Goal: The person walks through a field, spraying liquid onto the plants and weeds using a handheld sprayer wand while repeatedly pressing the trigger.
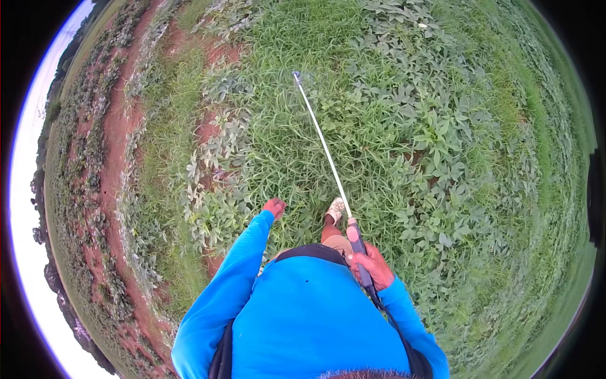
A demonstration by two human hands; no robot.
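Note:
My right hand (377, 266) is wrapped around the dark handle of a spray wand (324, 144), in front of my right hip. The wand's long pale tube slants forward and slightly left, its nozzle (297, 75) over the green grass. From the handle's lower end, a dark hose (377, 299) runs back along my right side. My left hand (275, 207) hangs out in front on the left, above the plants, with fingers loosely bent and nothing visible in it.
Tall grass (303, 136) covers the strip ahead, with leafy crop plants (435, 132) on the right and more leaves (218, 161) on the left. Bare reddish soil (117, 151) runs along the far left. One shoe (336, 210) stands in the grass. Dark straps (222, 354) cross my blue shirt.

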